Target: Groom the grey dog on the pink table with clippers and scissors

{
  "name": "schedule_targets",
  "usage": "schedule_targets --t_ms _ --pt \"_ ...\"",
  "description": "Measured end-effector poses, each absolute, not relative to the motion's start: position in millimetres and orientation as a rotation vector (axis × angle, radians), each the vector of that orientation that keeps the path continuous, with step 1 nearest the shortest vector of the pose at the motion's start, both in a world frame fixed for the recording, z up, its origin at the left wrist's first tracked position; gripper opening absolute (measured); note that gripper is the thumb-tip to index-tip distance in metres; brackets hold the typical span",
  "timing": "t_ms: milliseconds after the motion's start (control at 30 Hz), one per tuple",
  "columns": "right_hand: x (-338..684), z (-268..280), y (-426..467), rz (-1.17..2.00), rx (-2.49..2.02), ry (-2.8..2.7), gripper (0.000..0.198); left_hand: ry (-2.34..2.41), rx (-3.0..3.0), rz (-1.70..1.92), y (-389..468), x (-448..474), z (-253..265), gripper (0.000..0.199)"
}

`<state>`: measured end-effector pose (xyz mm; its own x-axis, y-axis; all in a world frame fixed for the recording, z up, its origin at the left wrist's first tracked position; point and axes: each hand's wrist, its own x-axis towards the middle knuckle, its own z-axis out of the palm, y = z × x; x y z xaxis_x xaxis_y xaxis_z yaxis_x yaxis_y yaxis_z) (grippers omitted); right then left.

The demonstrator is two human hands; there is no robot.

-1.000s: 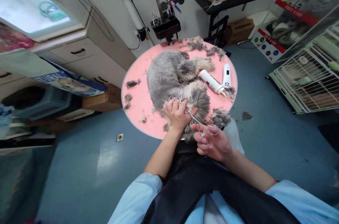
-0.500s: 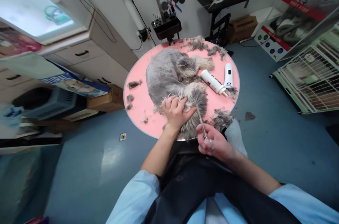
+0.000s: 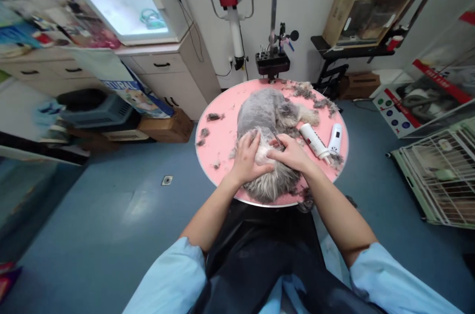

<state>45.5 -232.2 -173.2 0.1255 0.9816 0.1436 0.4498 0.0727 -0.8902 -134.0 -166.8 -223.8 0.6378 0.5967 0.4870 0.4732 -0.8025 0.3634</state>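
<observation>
A grey dog (image 3: 258, 108) lies curled on a round pink grooming table (image 3: 217, 148), its body clipped short and the fur at its near end long and shaggy. My left hand (image 3: 248, 159) rests on that shaggy part, fingers spread and thumb stretched to the right. Across from it, my right hand (image 3: 291, 151) holds scissors (image 3: 277, 138), which point up and away over the dog; the fingers partly cover them. Its thumb touches the pale fur. To the right lie a white bottle (image 3: 313, 141) and a white hair clipper (image 3: 335, 138).
Cut fur tufts (image 3: 302, 90) are scattered over the table. A black tool holder (image 3: 272, 63) on a pole stands at its far edge, beside a dryer arm (image 3: 235, 31). A wire cage (image 3: 445, 170) is at the right, drawers (image 3: 159, 64) at the left.
My right hand has moved forward from the table's near edge onto the dog, and the scissors are now farther up the fur. The left hand stays on the dog. The view has tilted up.
</observation>
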Motion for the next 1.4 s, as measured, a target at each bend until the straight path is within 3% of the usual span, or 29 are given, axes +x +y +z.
schedule_targets --t_ms 167,233,300,333,567,700,1033,1300,1400 --pt "33 -180 -247 0.799 -1.524 -1.333 0.021 0.929 2.622 0.888 -183 -155 -200 0.105" --pt "19 -182 -251 0.776 -1.554 -1.251 0.022 1.052 2.542 1.022 -205 -161 -185 0.076" --pt "5 -184 -255 0.749 -1.554 -1.213 0.023 1.141 2.384 1.195 -233 -158 -179 0.031" --pt "-1 -185 -257 0.742 -1.544 -1.207 0.024 1.134 2.310 1.236 -245 -152 -181 0.023" --pt "-3 -199 -256 0.754 -1.561 -1.171 0.022 1.357 2.156 1.471 -246 -119 -234 0.011" --pt "8 -206 -254 0.768 -1.569 -1.091 0.022 1.394 2.277 1.304 -229 -123 -239 0.028" --pt "15 -212 -250 0.792 -1.539 -1.081 0.025 1.372 2.394 1.168 -222 -123 -244 0.044" --pt "39 -201 -292 0.886 -1.612 -0.999 0.017 1.074 2.482 1.053 -213 -132 -236 0.030" --pt "33 -197 -333 1.137 -1.438 -0.808 0.038 1.092 2.495 1.066 -214 -127 -234 0.022"
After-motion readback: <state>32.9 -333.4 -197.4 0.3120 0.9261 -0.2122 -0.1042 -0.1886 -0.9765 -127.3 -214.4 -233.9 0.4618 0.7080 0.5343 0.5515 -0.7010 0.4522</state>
